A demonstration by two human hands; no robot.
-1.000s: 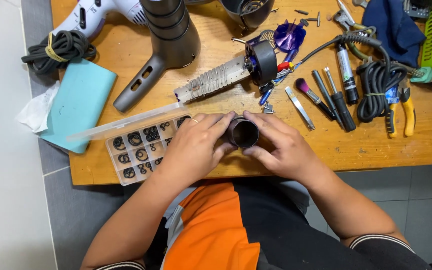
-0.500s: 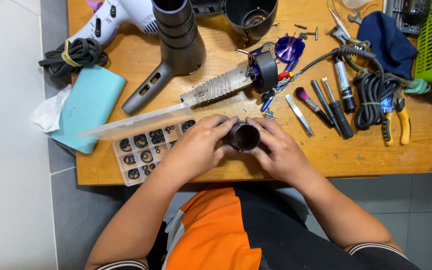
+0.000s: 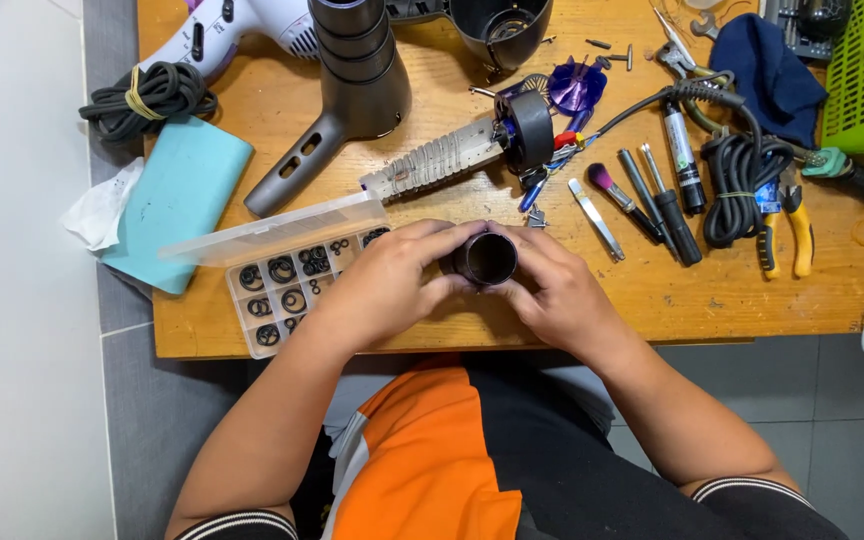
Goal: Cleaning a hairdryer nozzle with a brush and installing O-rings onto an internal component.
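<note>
From my head camera, I hold a short black cylinder (image 3: 485, 258) between both hands, its open end facing up at me, just above the near edge of the wooden table (image 3: 652, 300). My left hand (image 3: 392, 280) wraps it from the left with fingers curled over its side, and my right hand (image 3: 552, 285) closes on it from the right; both grips are narrow and tight on the cylinder.

Just left of my grip lies a clear compartment box (image 3: 292, 285) of black rubber rings, its lid open. Farther left sits a teal pouch (image 3: 177, 200). Beyond my grip, a ribbed heating element (image 3: 432, 165) ends in a round black motor (image 3: 524, 130), and past that stands a grey hair dryer housing (image 3: 352, 70). To the right of my grip lie tweezers (image 3: 595, 218), a small brush (image 3: 617, 195), a coiled black cable (image 3: 737, 185) and yellow-handled pliers (image 3: 797, 225), all apart from my hands.
</note>
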